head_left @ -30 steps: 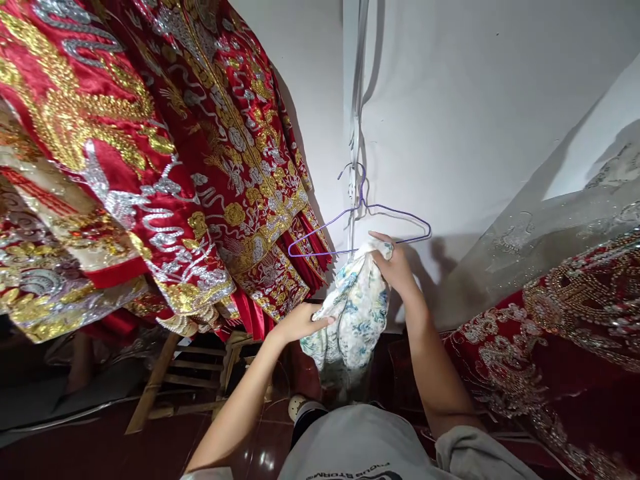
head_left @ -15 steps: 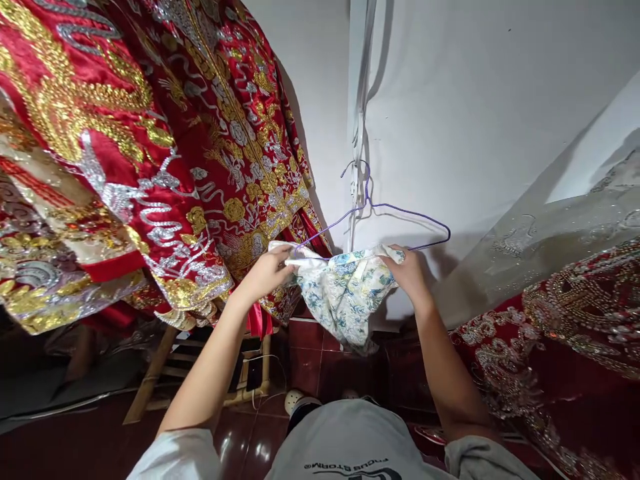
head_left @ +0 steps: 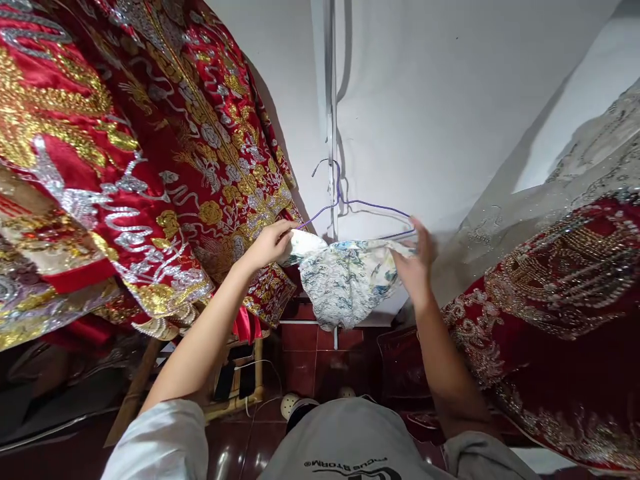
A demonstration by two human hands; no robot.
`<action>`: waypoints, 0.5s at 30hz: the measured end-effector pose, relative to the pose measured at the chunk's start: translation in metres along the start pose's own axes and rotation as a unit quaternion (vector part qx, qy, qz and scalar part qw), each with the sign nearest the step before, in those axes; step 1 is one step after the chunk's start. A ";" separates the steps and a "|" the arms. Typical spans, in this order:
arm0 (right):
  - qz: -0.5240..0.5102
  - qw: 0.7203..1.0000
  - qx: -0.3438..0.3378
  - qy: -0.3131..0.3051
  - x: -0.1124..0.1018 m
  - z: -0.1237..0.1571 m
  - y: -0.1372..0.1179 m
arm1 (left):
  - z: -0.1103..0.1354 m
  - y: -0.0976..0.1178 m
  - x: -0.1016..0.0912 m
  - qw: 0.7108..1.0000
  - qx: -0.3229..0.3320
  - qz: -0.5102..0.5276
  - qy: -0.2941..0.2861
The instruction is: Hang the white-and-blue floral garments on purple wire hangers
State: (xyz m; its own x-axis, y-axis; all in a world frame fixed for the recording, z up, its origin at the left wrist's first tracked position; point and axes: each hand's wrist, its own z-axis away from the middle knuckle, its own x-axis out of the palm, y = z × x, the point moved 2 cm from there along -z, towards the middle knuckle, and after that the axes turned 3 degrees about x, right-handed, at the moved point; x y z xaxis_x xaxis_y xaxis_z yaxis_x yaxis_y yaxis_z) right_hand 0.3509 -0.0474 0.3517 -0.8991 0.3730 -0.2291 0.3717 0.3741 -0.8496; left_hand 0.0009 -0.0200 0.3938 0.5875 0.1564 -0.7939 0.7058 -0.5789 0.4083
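A purple wire hanger (head_left: 373, 204) stands upright ahead of me, its hook near a pale vertical strip on the wall. Spread along its lower bar is a small white floral top (head_left: 345, 283) with blue and green print and a gathered, crinkled panel. At the top's left edge, my left hand (head_left: 273, 245) pinches the cloth beside the hanger's left arm. My right hand (head_left: 416, 261) is at the other end, slightly blurred. Its thumb presses on the cloth while the fingers reach round the hanger's right corner. The hanger's left corner is hidden.
Red embroidered garments (head_left: 200, 133) hang close on the left. On the right are a dark red beaded gown (head_left: 575, 320) and sheer sparkling fabric (head_left: 500, 220). A bamboo stand (head_left: 259, 373) with a cable is low at left. White wall (head_left: 425, 100) lies ahead, red floor tiles (head_left: 300, 353) below.
The top has been spread flatter across the hanger, its crinkled panel now facing me. My right hand has moved up round the hanger's right corner. The view has shifted slightly right.
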 end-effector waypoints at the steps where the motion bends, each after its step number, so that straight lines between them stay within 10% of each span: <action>1: 0.014 1.000 0.023 0.014 -0.007 -0.006 0.000 | 0.000 0.001 -0.001 1.000 0.005 -0.010 -0.006; 11: 0.005 0.927 0.224 -0.302 -0.032 -0.030 -0.024 | 0.003 -0.010 -0.035 0.982 -0.036 -0.048 0.178; 15: -0.137 0.907 0.284 -0.280 -0.011 -0.011 -0.018 | 0.003 -0.019 -0.029 0.973 -0.121 0.049 0.191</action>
State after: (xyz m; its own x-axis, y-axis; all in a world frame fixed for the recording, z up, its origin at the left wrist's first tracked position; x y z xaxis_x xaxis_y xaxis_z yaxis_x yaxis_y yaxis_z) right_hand 0.3565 -0.0488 0.3742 -0.9750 -0.2178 -0.0431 0.0812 -0.1692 -0.9822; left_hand -0.0304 -0.0162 0.4076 0.7283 0.4224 -0.5395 0.6843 -0.4072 0.6049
